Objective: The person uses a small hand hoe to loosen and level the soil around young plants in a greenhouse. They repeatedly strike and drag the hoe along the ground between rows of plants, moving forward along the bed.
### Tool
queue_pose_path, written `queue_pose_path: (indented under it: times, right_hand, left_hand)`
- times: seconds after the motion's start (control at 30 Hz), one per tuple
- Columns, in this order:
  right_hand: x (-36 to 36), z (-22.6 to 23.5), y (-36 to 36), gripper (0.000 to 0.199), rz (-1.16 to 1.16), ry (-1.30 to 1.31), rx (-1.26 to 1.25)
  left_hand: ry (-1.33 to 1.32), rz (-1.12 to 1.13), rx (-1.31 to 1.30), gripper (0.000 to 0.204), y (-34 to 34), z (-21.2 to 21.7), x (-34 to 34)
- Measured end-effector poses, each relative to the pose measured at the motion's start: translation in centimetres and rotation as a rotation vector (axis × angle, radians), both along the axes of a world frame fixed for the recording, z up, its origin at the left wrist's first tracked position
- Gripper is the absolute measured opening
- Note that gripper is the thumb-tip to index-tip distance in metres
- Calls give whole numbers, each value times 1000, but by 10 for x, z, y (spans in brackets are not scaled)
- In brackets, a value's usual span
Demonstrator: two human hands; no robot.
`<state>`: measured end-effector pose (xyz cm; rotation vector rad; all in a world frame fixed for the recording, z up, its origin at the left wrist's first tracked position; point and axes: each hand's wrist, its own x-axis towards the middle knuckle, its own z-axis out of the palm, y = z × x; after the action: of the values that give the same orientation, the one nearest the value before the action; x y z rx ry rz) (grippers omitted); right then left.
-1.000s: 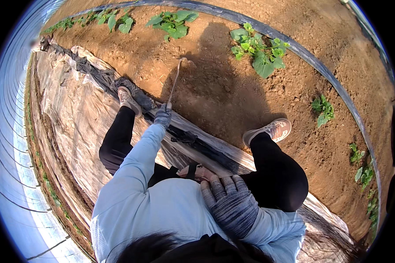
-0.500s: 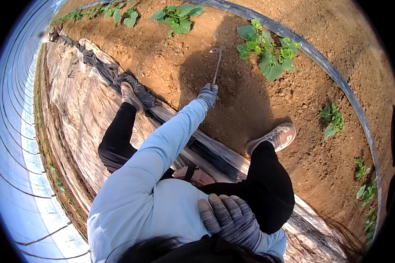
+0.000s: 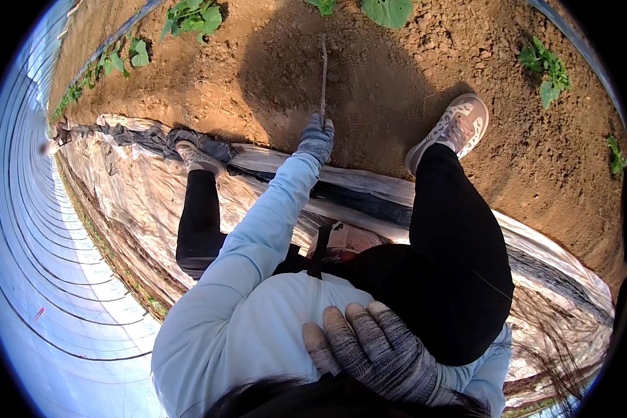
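Note:
My left hand [image 3: 315,137], in a grey knit glove, is stretched out in front and closed around the end of a thin stick-like handle. This looks like a small hand hoe [image 3: 324,76], pointing away from me over the shaded soil [image 3: 376,90]. Its far end is too thin to make out clearly now. My right hand [image 3: 377,347], gloved in mottled grey with pale fingertips, lies flat against my body by my lap. Its fingers are a little apart and hold nothing.
Leafy green seedlings [image 3: 195,17] grow in the brown soil, with another plant [image 3: 546,73] at the right. Black and clear plastic sheeting [image 3: 369,200] runs under my legs, between my two shoes [image 3: 456,129]. A pinkish seat [image 3: 352,237] shows below me. Curved greenhouse film [image 3: 63,279] rises at the left.
The view has turned and shifted, so plants and sheeting sit elsewhere. The hoe's small pale head, seen earlier beside a large plant, no longer shows clearly. My right hand stays on my body.

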<state>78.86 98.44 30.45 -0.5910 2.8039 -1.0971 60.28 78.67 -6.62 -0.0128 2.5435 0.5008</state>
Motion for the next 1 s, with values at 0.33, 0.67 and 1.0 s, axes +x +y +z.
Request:
queue_pose_path:
  times: [0.33, 0.67, 1.0]
  right_hand:
    - [3, -1, -8, 33, -178, -30, -156]
    - [-3, 3, -2, 31, -148, -91, -166]
    - [-10, 0, -4, 31, -185, -88, -108]
  left_hand:
    - [-36, 141, 175, 41, -36, 40, 64]
    - [134, 214, 249, 35, -33, 52, 20]
    - [-101, 323, 131, 44, 73, 41, -63]
